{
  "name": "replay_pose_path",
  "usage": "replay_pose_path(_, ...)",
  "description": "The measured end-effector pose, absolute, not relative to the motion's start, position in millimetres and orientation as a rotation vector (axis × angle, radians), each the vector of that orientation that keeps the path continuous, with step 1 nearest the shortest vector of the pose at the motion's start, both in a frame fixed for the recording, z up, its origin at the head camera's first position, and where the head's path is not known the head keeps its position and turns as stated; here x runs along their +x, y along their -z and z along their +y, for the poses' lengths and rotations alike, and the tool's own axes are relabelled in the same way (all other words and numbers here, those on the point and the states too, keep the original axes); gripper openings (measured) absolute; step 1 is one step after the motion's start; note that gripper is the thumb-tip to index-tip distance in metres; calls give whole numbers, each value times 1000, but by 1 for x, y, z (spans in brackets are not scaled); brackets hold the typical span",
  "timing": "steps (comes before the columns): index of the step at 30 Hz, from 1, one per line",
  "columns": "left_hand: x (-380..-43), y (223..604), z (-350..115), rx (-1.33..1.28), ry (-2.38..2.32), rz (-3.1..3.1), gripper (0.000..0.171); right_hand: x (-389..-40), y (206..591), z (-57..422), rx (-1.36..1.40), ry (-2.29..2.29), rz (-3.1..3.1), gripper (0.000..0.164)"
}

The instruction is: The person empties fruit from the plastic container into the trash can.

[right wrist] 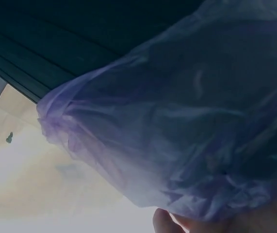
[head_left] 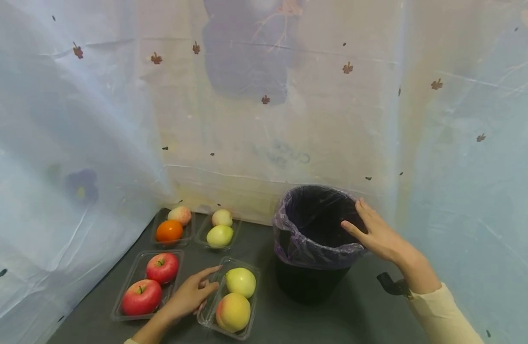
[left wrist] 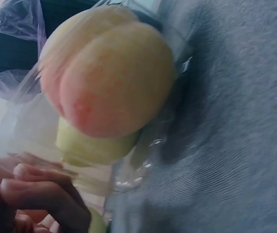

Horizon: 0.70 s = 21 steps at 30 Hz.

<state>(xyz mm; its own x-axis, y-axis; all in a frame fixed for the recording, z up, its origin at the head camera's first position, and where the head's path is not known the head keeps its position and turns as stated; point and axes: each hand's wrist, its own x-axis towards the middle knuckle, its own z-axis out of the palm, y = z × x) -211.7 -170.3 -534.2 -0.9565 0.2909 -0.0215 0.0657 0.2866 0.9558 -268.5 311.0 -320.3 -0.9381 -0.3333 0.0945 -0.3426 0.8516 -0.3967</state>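
Observation:
My left hand [head_left: 191,294] holds the left edge of a clear plastic tray [head_left: 209,315], thumb and index finger at its rim, other fingers curled. In the tray lie a peach [head_left: 233,312] and a yellow-green fruit [head_left: 240,282]; the left wrist view shows the peach [left wrist: 114,77] up close. At the right, my right hand [head_left: 382,236] rests at the rim of a black bin [head_left: 309,282], fingers fairly straight and thumb over the opening. A purple translucent bag [head_left: 307,251] lines the bin. In the right wrist view, fingertips [right wrist: 163,222] touch the bag [right wrist: 143,131].
Left of my left hand, a clear tray [head_left: 132,277] holds two red apples [head_left: 142,297]. Behind it, one tray holds an orange fruit [head_left: 169,231] and a peach-like fruit [head_left: 180,216]; another holds two pale yellow-green fruits [head_left: 219,236]. A patterned plastic sheet [head_left: 247,143] hangs around the dark table.

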Motion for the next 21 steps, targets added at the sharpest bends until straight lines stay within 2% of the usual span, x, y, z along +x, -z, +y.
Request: replay_pose_path(21, -203, 527, -164, 121, -1985, 2234, 50, -267, 321, 311, 532, -663, -3003, 95)
